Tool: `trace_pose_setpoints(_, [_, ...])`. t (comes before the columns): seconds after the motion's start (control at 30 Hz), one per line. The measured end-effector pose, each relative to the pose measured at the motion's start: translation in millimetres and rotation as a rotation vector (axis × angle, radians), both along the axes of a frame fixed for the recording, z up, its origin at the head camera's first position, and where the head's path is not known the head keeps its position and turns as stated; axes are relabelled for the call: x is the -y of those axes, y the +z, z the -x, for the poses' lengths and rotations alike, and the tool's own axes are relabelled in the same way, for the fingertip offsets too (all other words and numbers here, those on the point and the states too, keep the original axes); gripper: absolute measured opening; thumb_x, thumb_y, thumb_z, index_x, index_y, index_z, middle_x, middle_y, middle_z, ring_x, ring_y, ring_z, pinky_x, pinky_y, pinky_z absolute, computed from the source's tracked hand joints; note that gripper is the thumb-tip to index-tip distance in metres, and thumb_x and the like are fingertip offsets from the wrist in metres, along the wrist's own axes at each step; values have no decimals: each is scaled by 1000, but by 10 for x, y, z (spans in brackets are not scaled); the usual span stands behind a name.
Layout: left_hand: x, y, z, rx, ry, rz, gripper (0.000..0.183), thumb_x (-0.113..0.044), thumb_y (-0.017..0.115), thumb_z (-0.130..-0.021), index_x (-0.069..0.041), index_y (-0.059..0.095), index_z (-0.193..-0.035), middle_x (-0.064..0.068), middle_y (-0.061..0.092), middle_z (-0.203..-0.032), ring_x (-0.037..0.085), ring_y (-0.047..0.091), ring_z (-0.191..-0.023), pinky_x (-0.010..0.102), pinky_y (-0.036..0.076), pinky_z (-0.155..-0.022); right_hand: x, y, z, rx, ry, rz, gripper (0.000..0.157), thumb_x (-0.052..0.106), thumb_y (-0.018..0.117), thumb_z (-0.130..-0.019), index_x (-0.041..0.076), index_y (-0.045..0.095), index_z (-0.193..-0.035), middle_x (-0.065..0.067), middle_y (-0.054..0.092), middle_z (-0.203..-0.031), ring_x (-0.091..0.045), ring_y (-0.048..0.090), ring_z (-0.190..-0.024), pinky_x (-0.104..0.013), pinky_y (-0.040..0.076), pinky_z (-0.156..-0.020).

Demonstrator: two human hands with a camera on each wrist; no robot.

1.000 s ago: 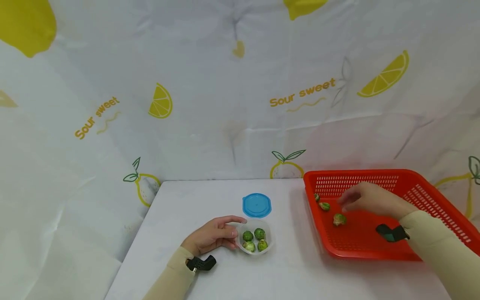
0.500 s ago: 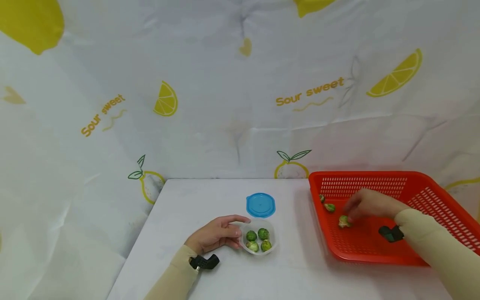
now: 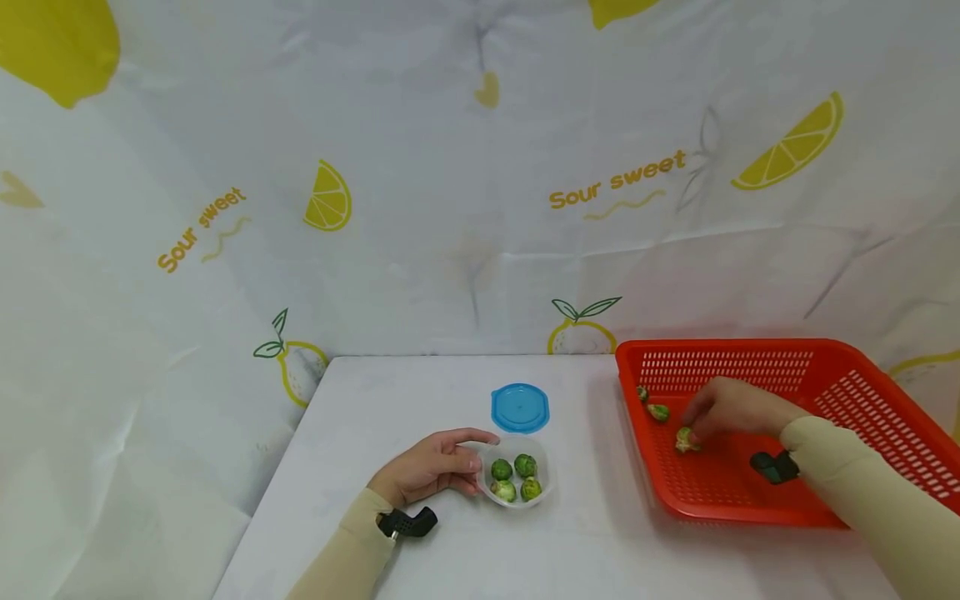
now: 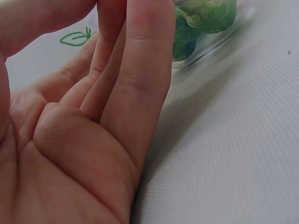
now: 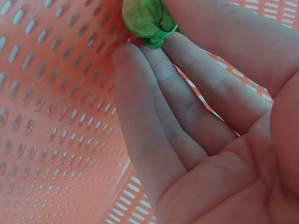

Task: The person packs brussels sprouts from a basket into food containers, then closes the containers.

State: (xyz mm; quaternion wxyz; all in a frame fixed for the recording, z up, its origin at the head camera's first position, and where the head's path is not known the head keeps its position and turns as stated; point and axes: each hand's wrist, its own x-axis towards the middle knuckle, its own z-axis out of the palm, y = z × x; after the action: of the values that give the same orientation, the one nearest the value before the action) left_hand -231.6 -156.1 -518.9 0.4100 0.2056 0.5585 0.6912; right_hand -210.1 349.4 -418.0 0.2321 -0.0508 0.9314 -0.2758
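Note:
On the left of the white table, my left hand (image 3: 431, 467) grips the left side of a small clear plastic container (image 3: 547, 486), thumb and fingers at its rim. Several green Brussels sprouts (image 3: 525, 465) lie inside it; two of these sprouts (image 4: 212, 17) show past the fingers in the left wrist view. My right hand (image 3: 742, 407) reaches down into a red plastic basket (image 3: 720, 509) and pinches a Brussels sprout (image 3: 684, 440) near its floor. In the right wrist view that green sprout (image 5: 147, 18) sits between thumb and fingertips, partly hidden by the thumb.
Two more sprouts, one of them a Brussels sprout (image 3: 658, 412), lie by the basket's left wall. A blue lid (image 3: 521, 408) rests flat just behind the container. Lemon-printed cloth (image 3: 435, 283) hangs behind the table.
My right hand has come down and left from above the basket floor to the nearest sprout and taken hold of it. The left hand stays at the container; the head view has shifted slightly.

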Motion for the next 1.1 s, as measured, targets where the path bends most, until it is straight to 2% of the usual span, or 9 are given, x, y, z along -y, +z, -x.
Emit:
trace_pose_setpoints(0.33, [-9,-7,4,4,-5,-5,58,-10,69,-105,-5,49,-159,-1,78,-94,17,81,-91,30,67,-85,1,-34,13,-6,3,-2,20,13,86,-89,5,83,-108,-2,79,-99,-19,67,-90,-37,62,-83])
trace_pose_setpoints(0.67, [-5,-16,13,1,1,-3,56,-9,68,-106,-6,50,-158,-1,77,-92,17,81,-90,29,67,-84,-26,27,-9,-17,-15,-5,22,12,84,-91,6,83,-111,-3,79,-103,-20,67,-93,-43,64,-86])
trace_pose_setpoints(0.87, [-9,-19,9,0,1,-3,56,-10,69,-105,-7,50,-158,-2,77,-91,16,81,-89,29,67,-84,-53,189,-60,-56,-5,8,24,18,84,-93,8,82,-115,-3,80,-108,-21,68,-96,-43,64,-87])
trace_pose_setpoints(1.1, [-5,-9,12,2,0,-3,55,-8,66,-106,-6,50,-159,-2,76,-91,16,81,-89,29,67,-85,108,525,-97,-92,25,-22,27,26,84,-94,12,82,-117,1,80,-105,-20,68,-98,-44,63,-87])
